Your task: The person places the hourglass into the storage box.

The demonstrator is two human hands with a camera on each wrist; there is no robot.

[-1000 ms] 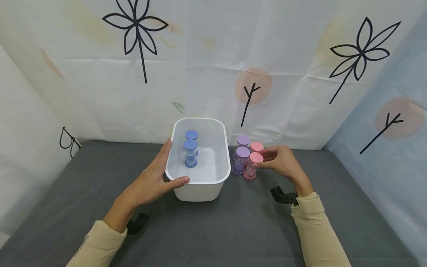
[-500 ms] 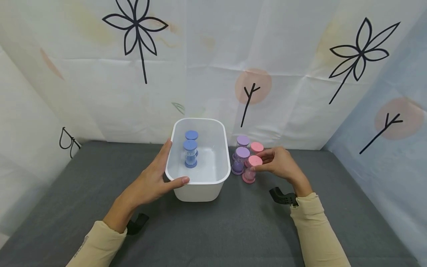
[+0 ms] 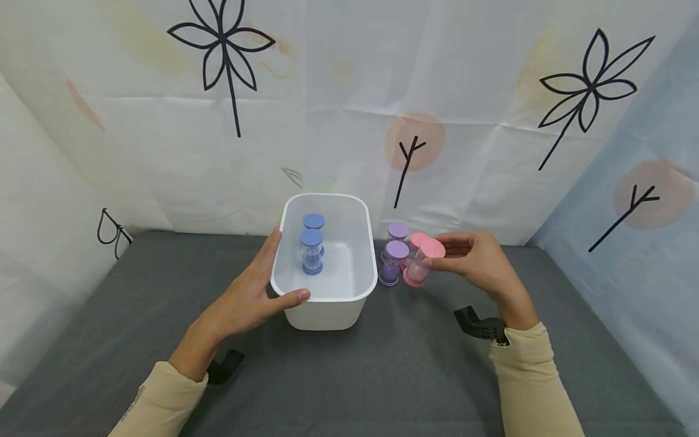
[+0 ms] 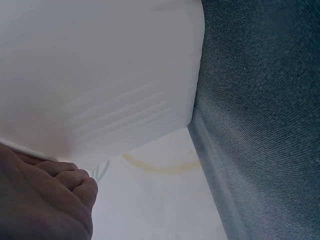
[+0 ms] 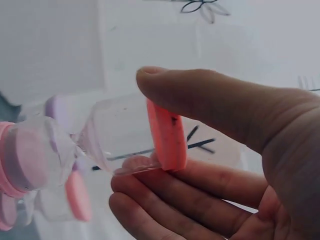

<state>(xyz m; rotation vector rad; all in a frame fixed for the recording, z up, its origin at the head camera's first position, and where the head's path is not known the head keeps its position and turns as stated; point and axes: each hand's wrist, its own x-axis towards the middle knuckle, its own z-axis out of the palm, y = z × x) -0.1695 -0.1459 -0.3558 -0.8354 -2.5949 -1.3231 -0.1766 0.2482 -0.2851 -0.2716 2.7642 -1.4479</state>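
My right hand (image 3: 480, 264) pinches the pink cap of a sand timer (image 5: 117, 127) between thumb and fingers. In the head view that timer leans, its top toward the hand and its lower pink cap (image 3: 414, 278) toward the bin. Right behind it is another pink sand timer (image 3: 417, 239), partly hidden. Two purple sand timers (image 3: 397, 250) stand just left of these. My left hand (image 3: 251, 291) holds the near left corner of a white plastic bin (image 3: 324, 314), thumb along the near rim and fingers along the left side. Inside the bin stand two blue sand timers (image 3: 312, 238).
Dark grey cloth (image 3: 349, 382) covers the table. A white fabric backdrop (image 3: 338, 73) with printed leaves and circles rises right behind the bin, and a bluish side panel (image 3: 644, 291) borders the right.
The front pink sand timer first shifts slightly toward me, then its top swings right and tilts with my right hand. My left hand and the bin stay put.
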